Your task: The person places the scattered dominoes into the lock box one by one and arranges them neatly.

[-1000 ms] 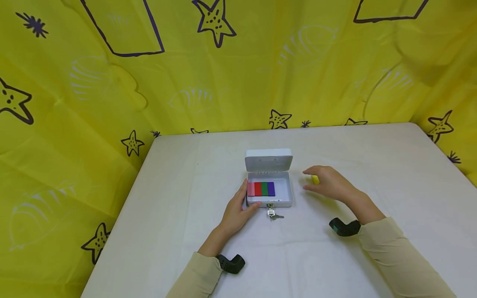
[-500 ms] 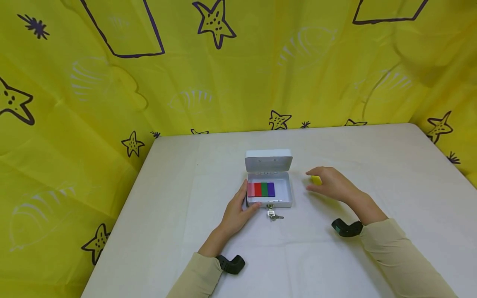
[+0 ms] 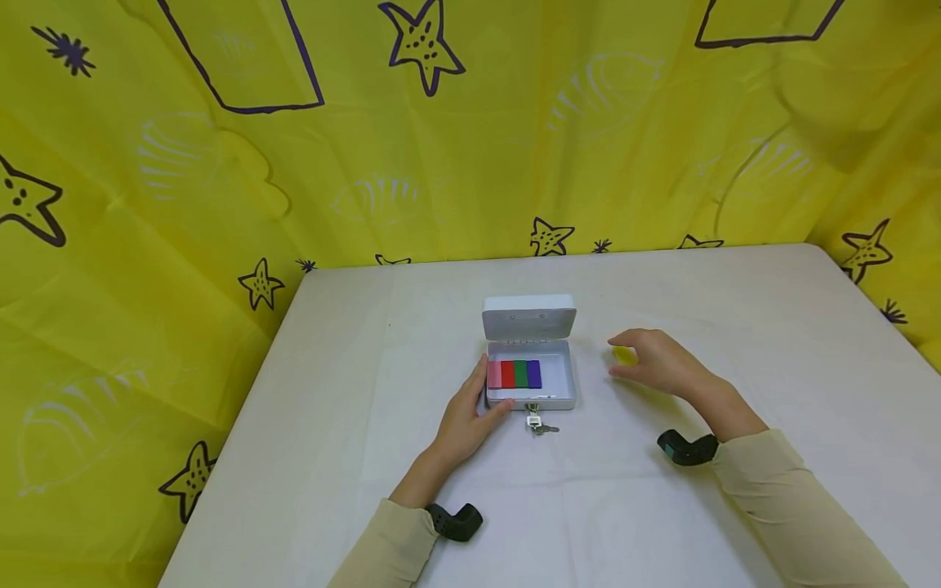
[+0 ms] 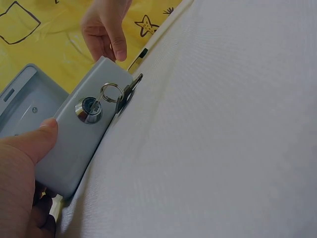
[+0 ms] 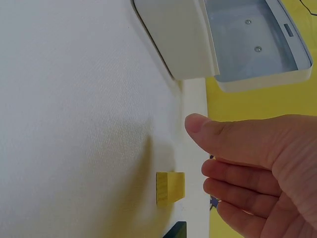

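A small white metal lockbox (image 3: 559, 374) stands on the table with its lid (image 3: 529, 320) raised. Inside, against its left side, pink, red (image 3: 508, 374), green and purple blocks sit side by side in a row. A key ring with keys (image 4: 126, 96) hangs from the front lock (image 4: 89, 110). My left hand (image 3: 463, 420) grips the box's front left corner, thumb on the front and fingers along the side. My right hand (image 3: 665, 361) hovers right of the box, fingers and thumb spread apart. A yellow block (image 5: 170, 188) lies on the table near that hand, not touching it.
A white cloth covers the table (image 3: 353, 392). Behind and to the sides hangs a yellow patterned curtain (image 3: 470, 163). Each wrist carries a black camera, such as the right one (image 3: 687, 448).
My right hand has drifted slightly to the right, away from the box. The left hand, the box, the row of blocks and the yellow block have stayed put.
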A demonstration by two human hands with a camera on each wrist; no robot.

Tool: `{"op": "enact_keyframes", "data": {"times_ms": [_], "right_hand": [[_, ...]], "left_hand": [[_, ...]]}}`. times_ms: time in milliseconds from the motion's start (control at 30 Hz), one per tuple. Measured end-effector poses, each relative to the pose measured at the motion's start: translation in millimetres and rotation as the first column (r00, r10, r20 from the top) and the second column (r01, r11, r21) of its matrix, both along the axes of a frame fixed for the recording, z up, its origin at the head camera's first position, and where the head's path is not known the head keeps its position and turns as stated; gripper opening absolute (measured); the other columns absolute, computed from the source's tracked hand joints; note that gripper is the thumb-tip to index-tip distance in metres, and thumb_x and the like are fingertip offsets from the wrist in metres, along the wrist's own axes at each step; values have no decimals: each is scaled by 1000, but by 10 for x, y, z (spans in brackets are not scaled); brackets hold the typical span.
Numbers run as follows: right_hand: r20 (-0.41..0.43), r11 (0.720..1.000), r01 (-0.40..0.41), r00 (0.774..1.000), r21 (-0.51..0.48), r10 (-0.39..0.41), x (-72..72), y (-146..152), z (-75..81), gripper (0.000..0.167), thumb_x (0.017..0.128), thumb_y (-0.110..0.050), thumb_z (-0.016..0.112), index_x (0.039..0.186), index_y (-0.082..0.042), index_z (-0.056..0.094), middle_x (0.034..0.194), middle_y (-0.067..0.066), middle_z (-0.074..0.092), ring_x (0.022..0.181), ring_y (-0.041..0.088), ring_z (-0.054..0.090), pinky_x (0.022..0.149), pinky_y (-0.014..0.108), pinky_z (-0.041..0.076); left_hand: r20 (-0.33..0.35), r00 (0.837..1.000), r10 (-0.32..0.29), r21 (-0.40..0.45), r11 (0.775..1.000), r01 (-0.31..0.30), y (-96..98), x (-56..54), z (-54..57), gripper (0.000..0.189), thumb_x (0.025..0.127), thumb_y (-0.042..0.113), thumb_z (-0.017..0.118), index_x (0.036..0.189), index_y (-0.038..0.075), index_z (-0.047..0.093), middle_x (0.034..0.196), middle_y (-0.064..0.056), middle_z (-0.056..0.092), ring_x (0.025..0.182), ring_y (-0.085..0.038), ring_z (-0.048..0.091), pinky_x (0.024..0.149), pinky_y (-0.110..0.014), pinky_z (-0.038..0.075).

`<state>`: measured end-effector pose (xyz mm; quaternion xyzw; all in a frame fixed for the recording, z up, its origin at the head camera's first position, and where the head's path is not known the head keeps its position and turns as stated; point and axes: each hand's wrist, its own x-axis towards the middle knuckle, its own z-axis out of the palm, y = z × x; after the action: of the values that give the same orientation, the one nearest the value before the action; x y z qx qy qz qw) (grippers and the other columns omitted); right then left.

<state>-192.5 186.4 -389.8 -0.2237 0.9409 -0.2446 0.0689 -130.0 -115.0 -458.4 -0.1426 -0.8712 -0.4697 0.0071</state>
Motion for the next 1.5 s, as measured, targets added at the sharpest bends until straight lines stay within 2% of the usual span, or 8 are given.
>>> {"op": "enact_keyframes", "data": {"times_ms": [333,967,1167,1500], "right_hand": [[48,1000,3,999,15,-4,-39,46,-47,47,76,-8,74,113,14,56,113,28,57,109,44,48,93,55,37],[72,999,-4,997,47,0,-100,99,-96,49,75,-5,73,116,15,54,116,29,55,107,41,49,94,55,36],[88,999,0,996,41,-4,-110,110,-108,49,76,-5,73,117,14,53,116,29,54,106,40,49,93,55,37],[67,999,-27,997,34,25,-129,145,-118,46,76,-3,72,115,15,55,114,27,56,105,40,50,92,54,38]], "left_hand": [[2,1000,-1,5,1000,1,-5,0,-4,82,87,43,60,148,10,16,150,0,20,135,-15,19,107,-36,22],[-7,1000,-5,19,1000,5,-7,-2,-10,81,87,42,60,147,9,17,150,-1,20,135,-16,20,107,-36,22],[-30,1000,-6,25,1000,7,-5,-3,-25,81,87,40,61,147,7,17,150,-4,21,135,-18,20,107,-38,21],[-34,999,-8,33,999,10,0,-3,-27,82,87,39,61,147,6,17,150,-4,21,135,-18,19,107,-38,21]]}}
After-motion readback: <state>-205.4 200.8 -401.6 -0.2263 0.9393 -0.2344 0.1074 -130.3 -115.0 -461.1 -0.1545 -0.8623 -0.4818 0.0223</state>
